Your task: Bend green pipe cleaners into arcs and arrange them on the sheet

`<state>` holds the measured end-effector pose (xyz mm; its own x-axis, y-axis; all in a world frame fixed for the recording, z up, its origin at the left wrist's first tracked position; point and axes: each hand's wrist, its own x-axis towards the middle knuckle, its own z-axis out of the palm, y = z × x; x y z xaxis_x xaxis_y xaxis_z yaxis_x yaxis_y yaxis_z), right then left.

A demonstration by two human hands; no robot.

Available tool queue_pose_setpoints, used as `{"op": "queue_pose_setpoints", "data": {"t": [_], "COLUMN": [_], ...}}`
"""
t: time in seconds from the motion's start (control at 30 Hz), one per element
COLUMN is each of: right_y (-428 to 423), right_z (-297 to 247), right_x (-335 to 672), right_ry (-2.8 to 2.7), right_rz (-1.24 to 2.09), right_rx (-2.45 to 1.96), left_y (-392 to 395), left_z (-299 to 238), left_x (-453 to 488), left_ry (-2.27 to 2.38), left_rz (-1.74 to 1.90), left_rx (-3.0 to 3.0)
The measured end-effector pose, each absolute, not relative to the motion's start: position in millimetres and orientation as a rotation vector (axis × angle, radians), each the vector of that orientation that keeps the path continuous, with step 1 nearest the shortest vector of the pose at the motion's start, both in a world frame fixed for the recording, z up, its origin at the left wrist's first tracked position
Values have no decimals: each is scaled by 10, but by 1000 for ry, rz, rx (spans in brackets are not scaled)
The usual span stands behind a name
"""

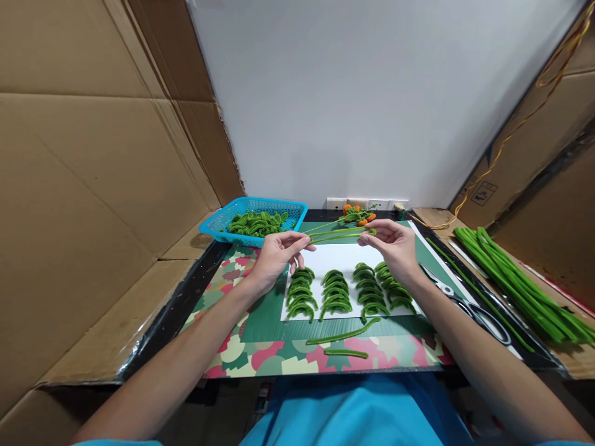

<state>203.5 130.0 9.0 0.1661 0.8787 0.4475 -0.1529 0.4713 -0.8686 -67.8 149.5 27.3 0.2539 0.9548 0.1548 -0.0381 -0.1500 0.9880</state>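
A long green pipe cleaner, doubled over into a narrow loop, stretches between my two hands above the work surface. My left hand pinches its left end between thumb and fingers. At the bent right end, my right hand has its thumb and fingertips closed on the pipe cleaner. Below them, several curved green pipe cleaner pieces lie in columns on a white sheet. Nearer my body are a longer loose pipe cleaner and a short straight piece.
A blue basket of green bent pieces stands back left. Orange-and-green flowers lie by the wall sockets. Scissors rest beside my right forearm, with a bundle of green pipe cleaners farther right. Cardboard walls flank both sides.
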Motion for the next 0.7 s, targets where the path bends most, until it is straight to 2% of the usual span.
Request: {"op": "queue_pose_setpoints", "data": {"t": [0.5,0.7], "right_y": [1318,1295], "right_z": [46,29], "right_x": [2030,2050], "right_ry": [-1227,-1393], "right_rz": [869,766], "right_rx": [-775,-838], "left_y": [1479,1473], "left_z": [297,300], "left_x": [-696,-690], "left_ry": [956,951], "left_rz": [1130,1166], "left_rx": [1331,1346]}}
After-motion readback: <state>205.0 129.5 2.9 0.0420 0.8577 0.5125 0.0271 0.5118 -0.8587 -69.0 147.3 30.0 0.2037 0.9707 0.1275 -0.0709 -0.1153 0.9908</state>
